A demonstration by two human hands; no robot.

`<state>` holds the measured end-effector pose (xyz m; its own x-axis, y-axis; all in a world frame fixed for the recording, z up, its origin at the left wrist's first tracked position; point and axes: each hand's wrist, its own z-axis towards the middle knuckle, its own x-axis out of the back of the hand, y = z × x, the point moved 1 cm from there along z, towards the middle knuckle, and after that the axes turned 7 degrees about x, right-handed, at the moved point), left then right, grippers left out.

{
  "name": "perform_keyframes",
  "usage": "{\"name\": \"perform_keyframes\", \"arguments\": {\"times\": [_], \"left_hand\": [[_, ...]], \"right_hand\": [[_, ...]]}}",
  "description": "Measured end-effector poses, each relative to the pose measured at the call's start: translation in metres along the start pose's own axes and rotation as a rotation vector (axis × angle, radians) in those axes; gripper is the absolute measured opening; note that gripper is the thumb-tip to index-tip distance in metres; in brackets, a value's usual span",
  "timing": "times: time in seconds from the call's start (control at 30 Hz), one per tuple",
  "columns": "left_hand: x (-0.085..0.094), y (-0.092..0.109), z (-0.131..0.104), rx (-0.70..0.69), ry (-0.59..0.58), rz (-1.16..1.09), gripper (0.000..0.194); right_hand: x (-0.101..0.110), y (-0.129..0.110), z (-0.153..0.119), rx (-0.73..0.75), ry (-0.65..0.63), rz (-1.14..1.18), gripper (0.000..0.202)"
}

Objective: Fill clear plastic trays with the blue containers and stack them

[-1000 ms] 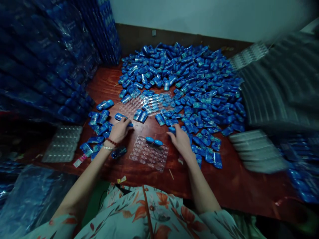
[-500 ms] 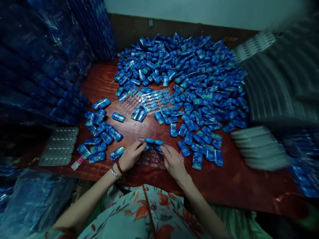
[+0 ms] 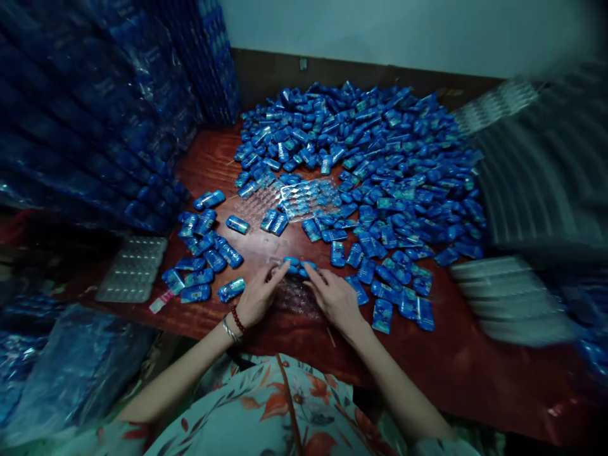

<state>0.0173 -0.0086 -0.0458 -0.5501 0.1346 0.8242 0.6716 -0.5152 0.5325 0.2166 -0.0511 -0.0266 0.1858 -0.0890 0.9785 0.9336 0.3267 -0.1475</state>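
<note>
Both hands meet at the far edge of a clear plastic blister tray lying near the table's front edge. My left hand, with a red bead bracelet and a silver bangle at the wrist, has its fingers closed on a small blue wrapped pack. My right hand grips another blue pack just beside it. The fingers partly cover both packs and the tray's upper end. One loose blue pack lies left of my left hand.
A big heap of blue packs fills the back of the table. Another clear tray lies before it. Stacked trays stand at right, a tray at left. Tall plastic-wrapped blue stacks rise at left.
The view has shifted, so the table's contents appear farther right. Both hands have tipped the blue packs from edge-up to flatter against the tray's far end.
</note>
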Motion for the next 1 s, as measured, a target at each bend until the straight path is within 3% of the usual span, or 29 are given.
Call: {"name": "perform_keyframes", "arguments": {"times": [0.07, 0.13, 0.27, 0.37, 0.43, 0.5, 0.63, 0.73, 0.83, 1.0], "left_hand": [[0.009, -0.010, -0.013, 0.143, 0.123, 0.005, 0.043], [0.024, -0.024, -0.027, 0.281, 0.171, 0.111, 0.036], [0.053, -0.051, -0.050, 0.444, 0.020, 0.431, 0.036], [0.056, -0.062, -0.059, 0.487, -0.046, 0.530, 0.034], [0.052, -0.062, -0.061, 0.479, -0.026, 0.500, 0.033], [0.048, -0.058, -0.061, 0.471, 0.040, 0.366, 0.030], [0.048, -0.039, -0.055, 0.418, 0.159, -0.020, 0.020], [0.045, -0.020, -0.041, 0.291, 0.125, -0.128, 0.021], [0.032, -0.007, -0.021, 0.155, 0.056, -0.136, 0.028], [0.012, -0.004, 0.002, -0.020, 0.004, -0.044, 0.027]], "right_hand": [[-0.003, 0.013, -0.008, -0.178, 0.099, 0.041, 0.037], [-0.004, 0.030, -0.007, -0.367, 0.138, 0.024, 0.038], [-0.002, 0.052, 0.016, -0.576, -0.020, -0.121, 0.051], [-0.006, 0.054, 0.036, -0.606, -0.103, -0.149, 0.050], [-0.010, 0.052, 0.039, -0.609, -0.102, -0.110, 0.040], [-0.010, 0.051, 0.031, -0.620, -0.018, -0.021, 0.033], [0.004, 0.045, -0.010, -0.543, 0.179, 0.335, 0.031], [0.019, 0.029, -0.038, -0.492, 0.088, 0.555, 0.030], [0.023, 0.004, -0.045, -0.416, 0.021, 0.633, 0.023], [0.003, -0.021, -0.028, -0.245, 0.176, 0.521, 0.024]]}}
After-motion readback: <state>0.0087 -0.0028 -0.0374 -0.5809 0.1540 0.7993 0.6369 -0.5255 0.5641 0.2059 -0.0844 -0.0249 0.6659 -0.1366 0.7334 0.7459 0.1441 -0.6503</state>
